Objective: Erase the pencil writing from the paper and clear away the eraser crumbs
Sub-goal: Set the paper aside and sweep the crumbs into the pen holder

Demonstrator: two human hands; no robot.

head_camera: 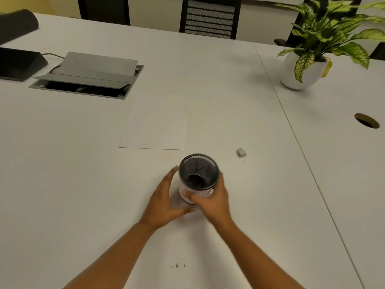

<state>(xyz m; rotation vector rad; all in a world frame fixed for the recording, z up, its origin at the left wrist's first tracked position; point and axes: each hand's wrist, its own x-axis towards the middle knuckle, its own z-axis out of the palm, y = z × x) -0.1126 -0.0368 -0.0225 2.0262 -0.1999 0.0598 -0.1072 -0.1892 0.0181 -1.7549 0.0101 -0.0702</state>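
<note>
A white sheet of paper (pixel 155 122) lies flat on the white table (pixel 62 163), and I see no writing on it from here. A small grey eraser (pixel 241 152) rests to its lower right. A round black mesh cup (pixel 198 177) with a white lower band stands just below the paper. My right hand (pixel 210 202) grips the cup's near right side. My left hand (pixel 164 202) is open against its left side, fingers spread, thumb under the base. A few dark crumbs or marks (pixel 178 264) lie on the table near me.
An open grey cable box (pixel 87 77) is set into the table at the upper left, beside a black device (pixel 18 63). A potted plant (pixel 302 67) stands at the upper right, a cable hole (pixel 366 120) at the right, and a black chair (pixel 209 17) behind the table.
</note>
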